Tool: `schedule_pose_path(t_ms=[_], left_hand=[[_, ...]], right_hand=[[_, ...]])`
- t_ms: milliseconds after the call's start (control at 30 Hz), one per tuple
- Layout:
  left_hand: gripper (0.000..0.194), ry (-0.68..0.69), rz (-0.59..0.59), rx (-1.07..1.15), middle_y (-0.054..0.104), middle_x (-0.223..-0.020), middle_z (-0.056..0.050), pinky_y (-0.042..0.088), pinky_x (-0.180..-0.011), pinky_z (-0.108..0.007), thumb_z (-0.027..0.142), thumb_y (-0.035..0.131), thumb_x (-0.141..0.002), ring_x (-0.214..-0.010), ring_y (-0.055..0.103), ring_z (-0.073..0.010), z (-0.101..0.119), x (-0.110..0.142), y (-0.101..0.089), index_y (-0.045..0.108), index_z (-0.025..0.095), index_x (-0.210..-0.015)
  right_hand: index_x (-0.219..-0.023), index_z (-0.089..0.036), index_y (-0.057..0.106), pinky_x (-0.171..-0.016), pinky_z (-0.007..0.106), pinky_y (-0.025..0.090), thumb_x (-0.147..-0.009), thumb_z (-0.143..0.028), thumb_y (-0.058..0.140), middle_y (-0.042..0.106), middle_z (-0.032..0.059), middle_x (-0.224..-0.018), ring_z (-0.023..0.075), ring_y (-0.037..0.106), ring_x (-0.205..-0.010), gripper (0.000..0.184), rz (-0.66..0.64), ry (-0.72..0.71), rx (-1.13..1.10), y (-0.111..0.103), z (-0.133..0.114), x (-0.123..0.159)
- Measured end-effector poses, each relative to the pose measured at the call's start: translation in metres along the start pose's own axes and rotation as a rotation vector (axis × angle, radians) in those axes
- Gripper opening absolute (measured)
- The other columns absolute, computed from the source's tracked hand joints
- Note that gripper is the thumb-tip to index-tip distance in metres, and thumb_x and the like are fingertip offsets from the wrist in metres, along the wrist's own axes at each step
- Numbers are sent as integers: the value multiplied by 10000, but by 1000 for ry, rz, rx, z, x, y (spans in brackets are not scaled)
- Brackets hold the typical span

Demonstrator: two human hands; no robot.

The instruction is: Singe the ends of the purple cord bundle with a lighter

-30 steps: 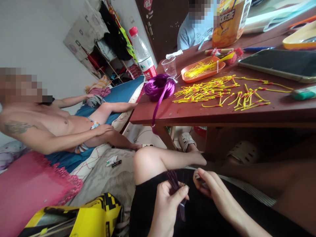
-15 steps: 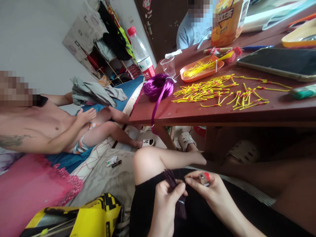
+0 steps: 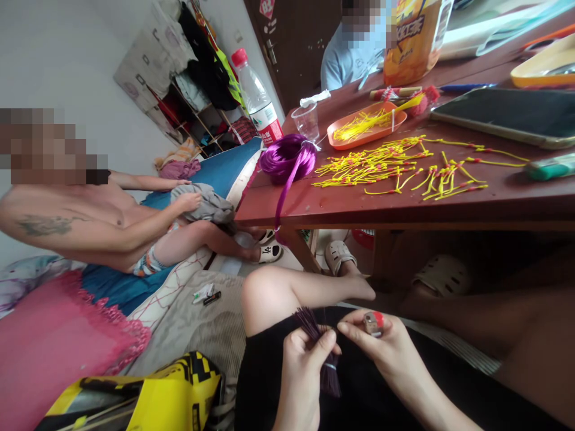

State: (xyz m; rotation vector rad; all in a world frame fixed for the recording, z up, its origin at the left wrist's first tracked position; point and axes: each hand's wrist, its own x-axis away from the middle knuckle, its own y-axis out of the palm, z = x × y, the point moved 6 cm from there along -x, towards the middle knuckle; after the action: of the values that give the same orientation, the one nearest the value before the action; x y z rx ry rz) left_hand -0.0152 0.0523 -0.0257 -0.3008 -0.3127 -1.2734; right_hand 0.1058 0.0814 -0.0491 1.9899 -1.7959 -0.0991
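Note:
My left hand (image 3: pixel 305 356) is closed round a bundle of dark purple cords (image 3: pixel 330 380), tied with a pale band, over my lap. The cord ends fan out above the fist. Close to its right, my right hand (image 3: pixel 375 338) has thumb and forefinger pinched together near the left fingertips. Whether a thin strand lies in that pinch is too small to make out. Tucked in the right hand's curled fingers is what looks like a red lighter (image 3: pixel 374 324) with a metal head; the rest of it is hidden.
On the red-brown table (image 3: pixel 314 206) lie a purple cord coil (image 3: pixel 290 158), knotted yellow cords (image 3: pixel 377 164), an orange tray (image 3: pixel 344 140) and a phone (image 3: pixel 507 114). A bottle (image 3: pixel 258 99) stands behind. One person sits left on a bed with grey cloth (image 3: pixel 206 203); another sits beyond the table.
The person on the left has leaned forward and lowered the grey cloth, now with both hands on it. My right hand has shifted very slightly right; my left grips the bundle as before.

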Motion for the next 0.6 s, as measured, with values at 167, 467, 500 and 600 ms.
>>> schedule_pose_path(t_ms=[167,467,500,600], left_hand=[[170,12,19,10,567,-543,6,355,-551,-197,267,680,-661,-557,471,-100,4,1,-3,619,118,-606],[195,22,33,-51,548,-525,6,336,-521,-194,271,672,-665,-530,434,-90,5,0,-5,606,119,-563],[200,31,36,-60,549,-523,5,336,-518,-195,272,673,-663,-529,435,-91,5,0,-5,605,119,-554],[205,51,48,-87,553,-519,2,342,-525,-198,267,674,-661,-532,441,-94,7,-1,-4,604,119,-538]], right_hand=[[-567,-139,581,-451,214,277,-629,-459,660,447,-37,-477,80,323,-464,335,-38,-5,77,-1,3,0],[-494,-194,314,-485,242,229,-825,-556,301,281,-50,-491,99,267,-485,491,-82,99,277,-7,17,1],[-499,-197,304,-489,244,225,-824,-553,297,279,-50,-498,101,263,-490,482,-78,90,293,-6,17,1],[-507,-203,288,-491,249,216,-823,-536,290,278,-49,-500,104,250,-493,459,-72,80,307,-5,19,0]])
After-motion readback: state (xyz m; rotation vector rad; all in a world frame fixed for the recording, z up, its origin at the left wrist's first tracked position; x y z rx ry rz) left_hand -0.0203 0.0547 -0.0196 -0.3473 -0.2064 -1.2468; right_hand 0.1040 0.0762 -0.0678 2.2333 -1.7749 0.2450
